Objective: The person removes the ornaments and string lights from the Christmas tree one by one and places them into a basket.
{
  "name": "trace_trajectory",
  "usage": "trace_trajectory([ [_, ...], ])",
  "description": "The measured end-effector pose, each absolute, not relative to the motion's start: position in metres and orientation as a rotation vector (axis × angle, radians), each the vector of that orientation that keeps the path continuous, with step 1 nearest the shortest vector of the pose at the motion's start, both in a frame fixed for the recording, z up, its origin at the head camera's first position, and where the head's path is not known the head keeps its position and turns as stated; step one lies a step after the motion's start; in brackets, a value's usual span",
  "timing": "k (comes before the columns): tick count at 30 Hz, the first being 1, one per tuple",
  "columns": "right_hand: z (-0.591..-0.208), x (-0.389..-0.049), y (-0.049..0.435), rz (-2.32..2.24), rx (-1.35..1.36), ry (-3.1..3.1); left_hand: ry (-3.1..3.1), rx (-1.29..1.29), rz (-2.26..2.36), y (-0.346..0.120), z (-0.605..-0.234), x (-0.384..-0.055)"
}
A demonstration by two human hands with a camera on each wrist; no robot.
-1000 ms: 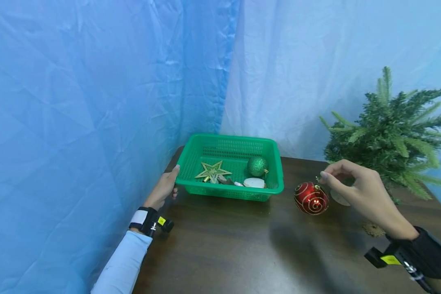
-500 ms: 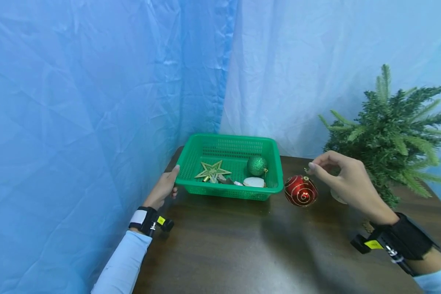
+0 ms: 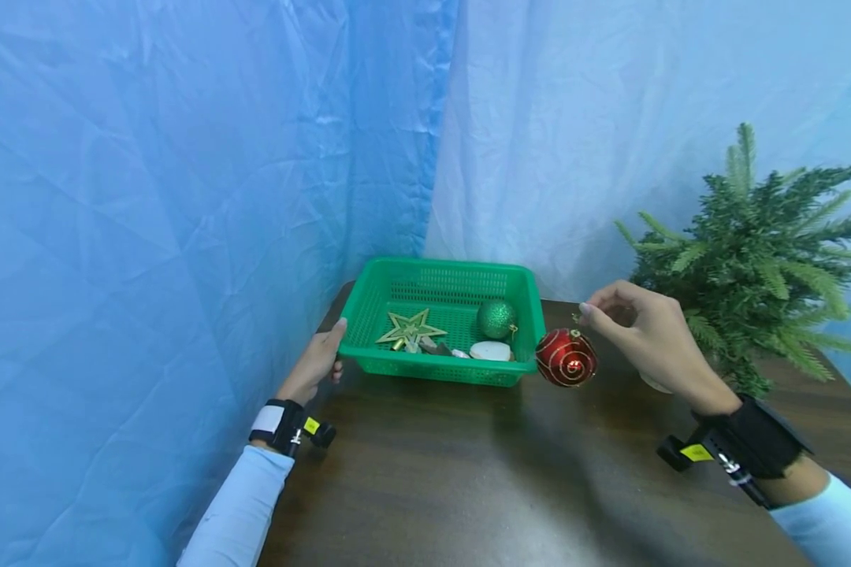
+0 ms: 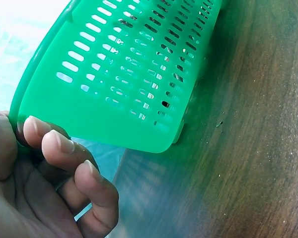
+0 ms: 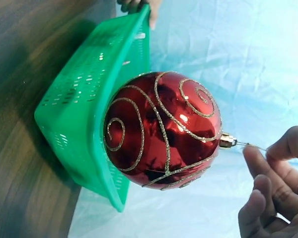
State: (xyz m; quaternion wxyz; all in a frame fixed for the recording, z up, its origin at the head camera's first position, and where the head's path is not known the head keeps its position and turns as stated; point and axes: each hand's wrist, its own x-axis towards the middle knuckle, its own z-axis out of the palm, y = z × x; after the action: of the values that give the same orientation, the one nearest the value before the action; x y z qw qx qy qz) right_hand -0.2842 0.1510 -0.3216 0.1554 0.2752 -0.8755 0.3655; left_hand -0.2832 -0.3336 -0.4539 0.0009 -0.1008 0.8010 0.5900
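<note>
A shiny red Christmas bauble (image 3: 566, 359) with gold glitter swirls hangs from my right hand (image 3: 641, 335), whose thumb and fingertips pinch its thin hanger loop. In the right wrist view the bauble (image 5: 164, 130) shows its gold cap. It hangs just off the right end of a green plastic basket (image 3: 436, 370) and overlaps its rim in the head view. My left hand (image 3: 314, 364) grips the basket's left rim, thumb on top and fingers curled below. Inside the basket lie a gold star (image 3: 411, 327), a green glitter bauble (image 3: 497, 320), a white oval piece (image 3: 490, 351) and several small ornaments.
A small artificial Christmas tree (image 3: 752, 260) stands at the right, behind my right hand. The dark wooden table (image 3: 454, 472) extends in front of the basket. Blue curtains (image 3: 220, 197) hang close at the left and back.
My right hand has moved left, away from the tree, carrying the red bauble up to the basket's right end. The left hand and the basket stay in place.
</note>
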Motion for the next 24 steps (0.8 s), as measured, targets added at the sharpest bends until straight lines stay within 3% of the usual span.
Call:
trace_trajectory([
  [24,-0.329,-0.3,0.125,1.08,0.826,-2.528,2.473,-0.345,1.893,-0.332,-0.454,-0.284],
])
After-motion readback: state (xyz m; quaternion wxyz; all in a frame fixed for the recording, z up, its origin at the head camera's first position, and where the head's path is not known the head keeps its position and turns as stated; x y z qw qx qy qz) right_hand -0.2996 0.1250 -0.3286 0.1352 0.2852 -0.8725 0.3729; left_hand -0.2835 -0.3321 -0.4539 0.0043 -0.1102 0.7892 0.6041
